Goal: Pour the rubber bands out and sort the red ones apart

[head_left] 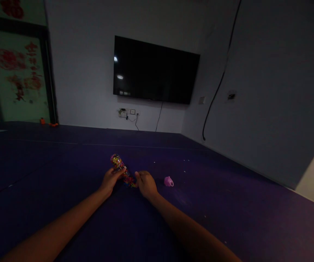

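Note:
My left hand [111, 180] is wrapped round a clear bottle [116, 161] filled with small multicoloured pieces. The bottle is tilted, its upper end pointing away to the left and its lower end towards my right hand. Colourful pieces [130, 182] show at that lower end, near the floor; whether they are inside or outside is too dark to tell. My right hand [146, 184] is closed beside them, with thumb and fingers pressed together; anything between them is too small to make out. A pink cap with a loop [169, 181] lies on the floor to the right of my right hand.
Dark purple flooring [91, 218] stretches to the walls, with small white scraps scattered on it. A television [155, 71] hangs on the far wall above sockets and cables. A black cable [214, 96] hangs at the right. Small orange objects [42, 120] stand by the door at the left.

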`<state>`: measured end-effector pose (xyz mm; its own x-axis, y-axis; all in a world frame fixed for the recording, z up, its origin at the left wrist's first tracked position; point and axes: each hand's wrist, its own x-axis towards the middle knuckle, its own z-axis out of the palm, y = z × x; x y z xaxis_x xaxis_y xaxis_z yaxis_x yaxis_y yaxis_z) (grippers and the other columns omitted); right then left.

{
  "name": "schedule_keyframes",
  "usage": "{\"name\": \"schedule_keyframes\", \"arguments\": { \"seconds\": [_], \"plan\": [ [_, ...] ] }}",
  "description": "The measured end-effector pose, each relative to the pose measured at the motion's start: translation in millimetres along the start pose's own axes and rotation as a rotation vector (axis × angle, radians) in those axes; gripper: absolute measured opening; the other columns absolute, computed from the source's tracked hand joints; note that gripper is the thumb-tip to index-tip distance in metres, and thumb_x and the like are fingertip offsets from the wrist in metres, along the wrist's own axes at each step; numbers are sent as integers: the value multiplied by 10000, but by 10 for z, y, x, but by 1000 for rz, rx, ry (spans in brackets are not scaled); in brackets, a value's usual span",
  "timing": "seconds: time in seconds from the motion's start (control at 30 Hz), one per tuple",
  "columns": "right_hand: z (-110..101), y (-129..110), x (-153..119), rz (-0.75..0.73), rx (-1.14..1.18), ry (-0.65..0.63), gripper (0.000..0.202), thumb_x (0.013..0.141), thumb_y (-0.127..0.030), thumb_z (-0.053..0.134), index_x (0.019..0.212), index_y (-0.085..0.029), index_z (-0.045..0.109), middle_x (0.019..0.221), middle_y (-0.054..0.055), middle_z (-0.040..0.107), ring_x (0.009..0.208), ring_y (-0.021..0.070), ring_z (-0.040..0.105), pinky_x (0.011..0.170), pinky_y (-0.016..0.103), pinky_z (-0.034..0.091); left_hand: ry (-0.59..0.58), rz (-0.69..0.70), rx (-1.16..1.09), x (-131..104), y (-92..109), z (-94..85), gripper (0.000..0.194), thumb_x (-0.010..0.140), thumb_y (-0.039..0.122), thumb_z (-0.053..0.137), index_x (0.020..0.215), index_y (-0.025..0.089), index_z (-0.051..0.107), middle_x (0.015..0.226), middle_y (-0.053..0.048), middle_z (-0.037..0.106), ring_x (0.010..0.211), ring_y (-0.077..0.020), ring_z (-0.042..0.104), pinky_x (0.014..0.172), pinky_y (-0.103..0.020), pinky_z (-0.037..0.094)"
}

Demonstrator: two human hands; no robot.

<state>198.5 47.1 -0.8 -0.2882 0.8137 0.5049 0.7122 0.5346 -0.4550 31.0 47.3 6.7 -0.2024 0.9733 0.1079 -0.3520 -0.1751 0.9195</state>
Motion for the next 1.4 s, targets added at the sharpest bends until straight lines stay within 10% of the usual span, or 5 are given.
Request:
{"name": "schedule_keyframes", "arguments": {
  "seconds": [0.53,1.07,1.4],
  "plan": [
    [8,1,-19,-191,93,-61,493,972,-458,273,1107,-181,658,1284,119,549,1211,220,472,1010,374,367,-11,-4,-18,-22,35,32,332,519,284,822,759,123,660,663,-44,702,570,-163,646,602,-261,509],
    [20,-57,-73,-202,-96,-283,644,909,-492,449,1462,-296,183,1543,109,94,1374,314,212,1047,482,312,-85,-16,-4,-34,49,20,276,570,313,792,741,123,689,669,-52,702,606,-166,648,602,-248,487],
    [58,-24,-78,-198,-64,-231,508,893,-465,491,1354,-264,418,1506,138,224,1351,321,272,1025,489,336,-65,6,-28,-53,48,30,298,548,288,810,743,110,673,666,-57,698,586,-172,650,606,-268,514]
  ]
}}
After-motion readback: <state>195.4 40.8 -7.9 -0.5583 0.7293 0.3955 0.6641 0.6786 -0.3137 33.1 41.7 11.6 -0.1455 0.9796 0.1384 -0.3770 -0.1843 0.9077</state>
